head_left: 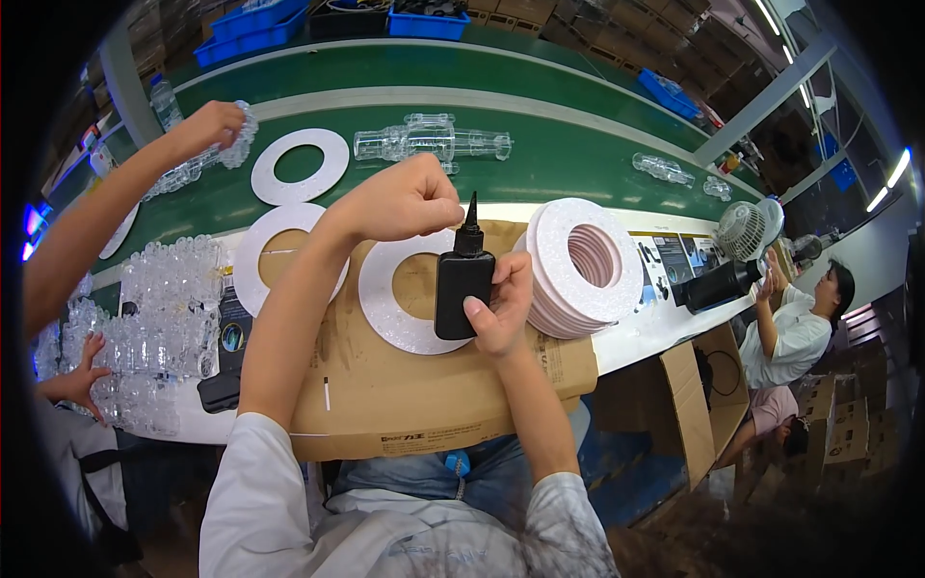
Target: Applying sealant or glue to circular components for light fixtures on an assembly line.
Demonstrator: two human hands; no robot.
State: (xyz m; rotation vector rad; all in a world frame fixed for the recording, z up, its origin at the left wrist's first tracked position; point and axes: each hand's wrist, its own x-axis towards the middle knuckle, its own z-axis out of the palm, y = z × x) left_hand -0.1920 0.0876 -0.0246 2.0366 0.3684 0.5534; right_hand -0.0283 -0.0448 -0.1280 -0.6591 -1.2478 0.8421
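Note:
My right hand (503,303) is wrapped round a black squeeze bottle (464,294) with a pointed nozzle, held upright. Close beside the nozzle, my left hand (416,197) is closed with the fingers curled in; what it holds, if anything, is hidden. Beneath the bottle, a flat white ring (385,313) lies on brown cardboard (376,395), partly covered by the bottle and my hand. To the right stands a stack of white rings (549,260). More single rings lie to the left, one white ring (252,260) partly behind my left forearm and another ring (328,159) farther back.
Transparent plastic parts (434,141) lie on the green bench (568,144). At left, a co-worker's hands (207,125) handle similar parts beside a transparent pile (169,308). A fan (742,229) and black cylinder (718,286) stand right, near another person (790,318). An open carton (689,409) sits below.

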